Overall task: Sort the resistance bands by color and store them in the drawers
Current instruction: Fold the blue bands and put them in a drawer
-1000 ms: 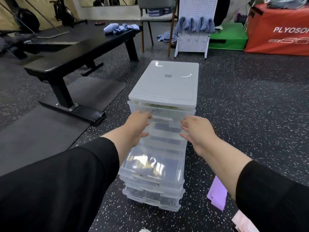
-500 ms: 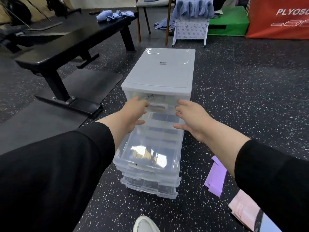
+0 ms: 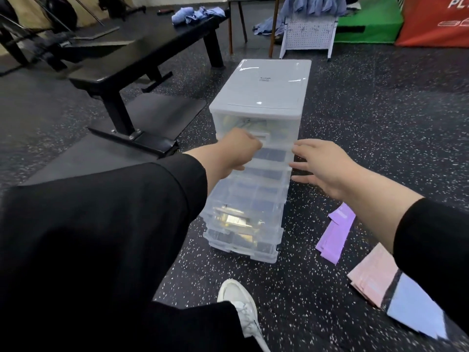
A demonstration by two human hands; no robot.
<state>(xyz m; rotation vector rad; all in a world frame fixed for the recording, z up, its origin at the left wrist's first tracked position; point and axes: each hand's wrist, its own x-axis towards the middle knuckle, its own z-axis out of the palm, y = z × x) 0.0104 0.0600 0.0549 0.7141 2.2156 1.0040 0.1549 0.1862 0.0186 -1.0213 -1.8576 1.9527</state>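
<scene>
A clear plastic drawer unit (image 3: 264, 90) with a white top stands on the floor in front of me, all its drawers pushed in. My left hand (image 3: 237, 149) is at the top drawer's handle (image 3: 262, 136), fingers loosely bent, fingertips hidden behind the hand. My right hand (image 3: 322, 166) hovers at the unit's right front edge with straight, spread fingers and holds nothing. Flat resistance bands lie on the floor to the right: purple (image 3: 335, 229), pink (image 3: 373, 278) and light blue (image 3: 416, 308). Yellowish and dark bands show through the drawer fronts.
A black weight bench (image 3: 142, 69) on a dark mat (image 3: 50, 158) stands to the left. Behind the unit are chair legs and a white pegboard rack (image 3: 307, 34), then a green box (image 3: 368, 24) and a red box (image 3: 436, 21). My white shoe (image 3: 241, 301) is below.
The top drawer, slightly out a second ago, is now pushed in. My right hand has come off the drawer front and spread its fingers. The view has tilted down, showing more bands.
</scene>
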